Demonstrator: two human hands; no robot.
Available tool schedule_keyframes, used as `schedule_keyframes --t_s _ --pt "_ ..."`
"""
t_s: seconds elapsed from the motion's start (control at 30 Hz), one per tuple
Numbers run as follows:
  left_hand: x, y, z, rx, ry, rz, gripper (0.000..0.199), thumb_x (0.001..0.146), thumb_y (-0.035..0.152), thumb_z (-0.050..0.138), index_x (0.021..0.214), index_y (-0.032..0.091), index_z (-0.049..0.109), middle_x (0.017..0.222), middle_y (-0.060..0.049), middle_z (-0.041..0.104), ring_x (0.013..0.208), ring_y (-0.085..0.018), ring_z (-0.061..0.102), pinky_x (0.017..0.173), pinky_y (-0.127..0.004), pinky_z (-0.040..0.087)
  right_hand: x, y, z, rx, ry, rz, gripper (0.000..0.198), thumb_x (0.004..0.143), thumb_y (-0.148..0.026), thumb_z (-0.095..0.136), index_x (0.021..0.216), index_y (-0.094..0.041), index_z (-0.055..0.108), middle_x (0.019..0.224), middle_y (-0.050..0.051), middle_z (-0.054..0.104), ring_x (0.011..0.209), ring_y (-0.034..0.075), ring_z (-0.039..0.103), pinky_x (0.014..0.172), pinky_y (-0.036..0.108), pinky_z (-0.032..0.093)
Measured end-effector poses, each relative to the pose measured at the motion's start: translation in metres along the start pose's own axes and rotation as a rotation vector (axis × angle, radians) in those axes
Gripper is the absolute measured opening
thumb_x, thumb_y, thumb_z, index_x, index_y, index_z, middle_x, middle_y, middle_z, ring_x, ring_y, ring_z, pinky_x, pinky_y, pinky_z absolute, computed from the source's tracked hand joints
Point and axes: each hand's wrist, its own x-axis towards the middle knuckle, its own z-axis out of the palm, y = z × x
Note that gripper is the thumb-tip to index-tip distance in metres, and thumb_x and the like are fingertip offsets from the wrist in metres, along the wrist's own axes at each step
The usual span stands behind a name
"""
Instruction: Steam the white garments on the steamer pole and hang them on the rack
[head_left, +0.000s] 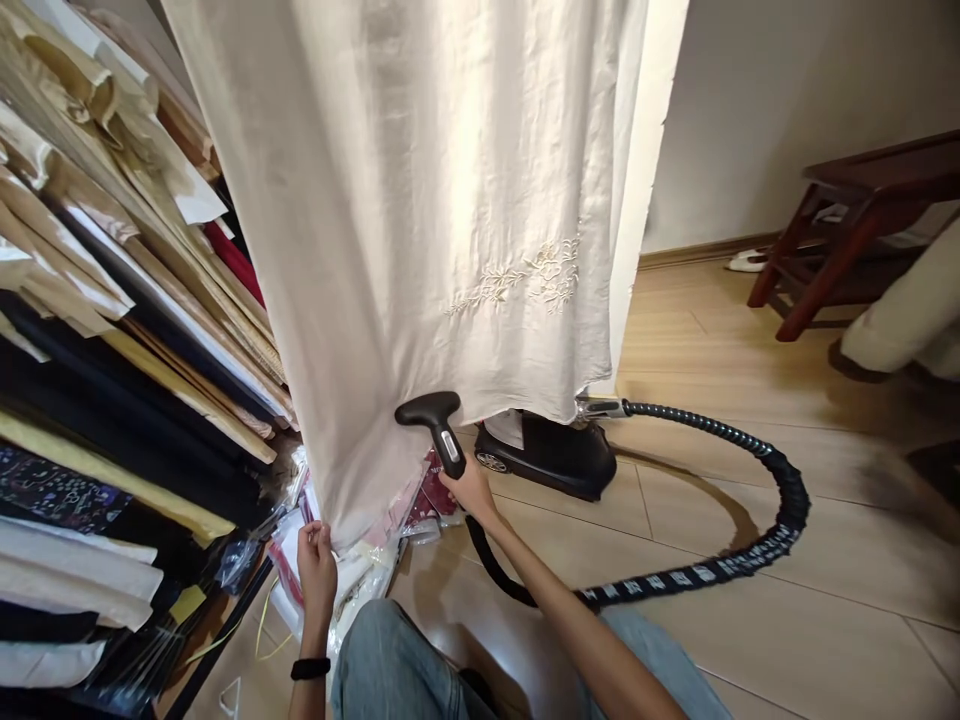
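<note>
A long cream garment with floral embroidery near its hem hangs in front of me. My right hand is closed around the handle of a black garment steamer head, whose wide top rests against the cloth low down. My left hand, a dark band at its wrist, pinches the garment's lower left corner and draws it out to the left. From the steamer handle a black wrapped hose loops over the floor to the right and back to the black steamer base, partly hidden behind the hem.
A rack of hanging clothes fills the left side. Plastic-wrapped packets lie on the floor below the garment. At right stand a dark red wooden stool and part of another person's trouser leg. A white shoe lies by the wall.
</note>
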Motion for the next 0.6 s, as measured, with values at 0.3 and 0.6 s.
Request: schedule_keyframes --t_s 0.3,0.6 --pt "0.013 -0.010 -0.012 0.016 0.055 0.008 0.051 0.067 0.064 0.058 0.087 0.018 0.051 0.067 -0.001 0.058 0.059 -0.016 0.053 0.059 -0.029 0.041 0.011 -0.019 -0.042 -0.039 0.111 -0.015 0.029 0.071 -0.032 0.064 0.094 -0.019 0.055 0.082 0.006 0.066 0.079 0.023 0.064 0.066 0.028 0.044" --pt "0.011 -0.009 -0.012 0.112 0.038 0.030 0.053 0.070 0.067 0.054 0.089 0.018 0.051 0.065 0.001 0.054 0.056 -0.017 0.049 0.058 -0.031 0.038 0.084 -0.134 -0.143 0.030 0.301 -0.315 0.032 0.072 -0.042 0.063 0.091 -0.021 0.048 0.079 0.002 0.062 0.072 0.021 0.061 0.063 0.029 0.046"
